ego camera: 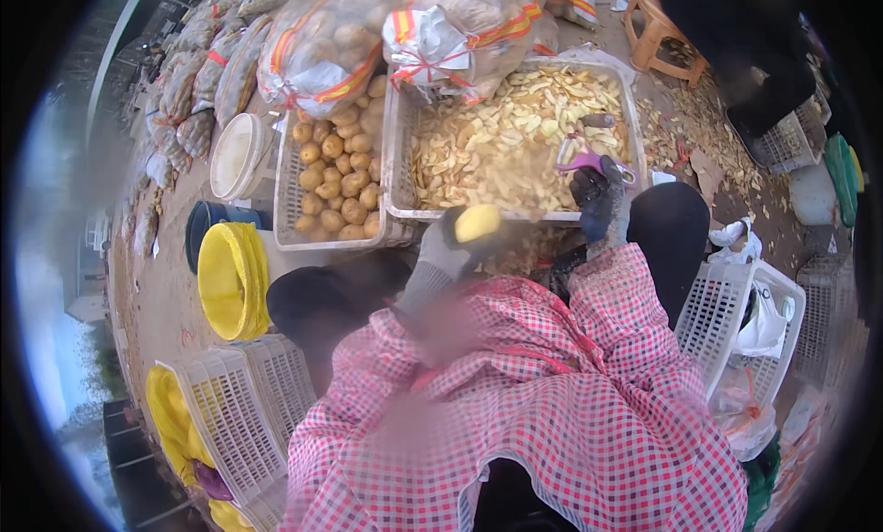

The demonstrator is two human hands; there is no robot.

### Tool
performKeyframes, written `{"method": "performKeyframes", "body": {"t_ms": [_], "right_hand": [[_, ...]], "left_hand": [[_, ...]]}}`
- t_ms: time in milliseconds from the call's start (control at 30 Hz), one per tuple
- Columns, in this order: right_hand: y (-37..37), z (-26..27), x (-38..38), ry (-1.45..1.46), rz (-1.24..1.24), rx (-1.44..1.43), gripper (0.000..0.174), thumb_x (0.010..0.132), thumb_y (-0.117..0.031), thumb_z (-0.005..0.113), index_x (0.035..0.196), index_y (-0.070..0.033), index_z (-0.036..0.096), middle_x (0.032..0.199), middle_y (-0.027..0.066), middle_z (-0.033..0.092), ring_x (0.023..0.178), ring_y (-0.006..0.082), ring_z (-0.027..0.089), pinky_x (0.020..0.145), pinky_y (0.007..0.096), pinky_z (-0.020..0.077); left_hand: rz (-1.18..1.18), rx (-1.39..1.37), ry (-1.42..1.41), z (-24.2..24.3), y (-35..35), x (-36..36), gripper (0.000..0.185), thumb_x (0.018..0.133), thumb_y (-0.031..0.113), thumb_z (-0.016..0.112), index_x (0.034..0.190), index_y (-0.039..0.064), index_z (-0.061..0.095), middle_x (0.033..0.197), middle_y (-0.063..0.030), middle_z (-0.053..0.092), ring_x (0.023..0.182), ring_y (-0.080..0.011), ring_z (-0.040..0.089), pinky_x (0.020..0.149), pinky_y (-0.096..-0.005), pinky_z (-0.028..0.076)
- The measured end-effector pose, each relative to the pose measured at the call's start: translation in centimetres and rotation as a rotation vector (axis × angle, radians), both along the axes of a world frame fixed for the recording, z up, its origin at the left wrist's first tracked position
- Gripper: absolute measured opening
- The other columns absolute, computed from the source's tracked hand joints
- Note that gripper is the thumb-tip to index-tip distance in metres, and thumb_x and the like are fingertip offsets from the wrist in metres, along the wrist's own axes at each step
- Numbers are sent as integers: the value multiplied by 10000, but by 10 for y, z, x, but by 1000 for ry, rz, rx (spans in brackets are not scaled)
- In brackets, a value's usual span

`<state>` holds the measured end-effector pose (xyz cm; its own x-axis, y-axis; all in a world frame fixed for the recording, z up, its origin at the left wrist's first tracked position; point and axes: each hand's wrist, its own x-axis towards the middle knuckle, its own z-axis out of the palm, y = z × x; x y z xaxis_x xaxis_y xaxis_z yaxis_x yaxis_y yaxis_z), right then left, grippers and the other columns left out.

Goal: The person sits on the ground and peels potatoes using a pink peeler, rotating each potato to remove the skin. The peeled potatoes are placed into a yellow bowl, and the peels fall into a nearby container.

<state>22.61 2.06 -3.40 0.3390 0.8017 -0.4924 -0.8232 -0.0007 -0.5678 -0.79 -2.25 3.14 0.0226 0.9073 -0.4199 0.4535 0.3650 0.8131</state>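
A peeled yellow potato (477,222) rests in my gloved left hand (441,246), just in front of the near rim of a white plastic crate (483,215). Potato peelings (476,146) fill much of that crate. Over its right side, my right hand (594,195) in a dark, dirty glove grips a purple-handled peeler (583,161). The peeler's head points up and left, apart from the potato. Left of the peelings stands another crate (278,208) with several unpeeled potatoes (341,173).
Full mesh sacks (331,42) lean over both crates at the back. A yellow-lined bucket (231,280) and a white bucket (234,156) stand at left. To the right are a white basket (714,311), an orange stool (652,32) and scattered peelings on the ground. Dark-clothed legs (745,42) show at upper right.
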Motion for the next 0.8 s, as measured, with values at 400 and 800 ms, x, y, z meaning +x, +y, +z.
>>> {"method": "performKeyframes", "body": {"t_ms": [400, 800], "right_hand": [[-3, -39, 6, -42, 277, -68, 151, 859, -226, 650, 954, -114, 613, 714, -19, 592, 555, 76, 501, 467, 203, 415], [-3, -61, 12, 39, 482, -95, 140, 825, -249, 690, 927, -175, 630, 732, -36, 630, 602, 94, 588, 513, 243, 478]], "left_hand": [[385, 340, 186, 38, 20, -142, 543, 628, 309, 821, 1036, 26, 601, 860, -134, 652, 797, -227, 640, 685, -322, 511], [1225, 578, 417, 44, -41, -457, 550, 724, 238, 780, 1123, -45, 528, 991, -170, 592, 812, -235, 610, 644, -317, 513]]}}
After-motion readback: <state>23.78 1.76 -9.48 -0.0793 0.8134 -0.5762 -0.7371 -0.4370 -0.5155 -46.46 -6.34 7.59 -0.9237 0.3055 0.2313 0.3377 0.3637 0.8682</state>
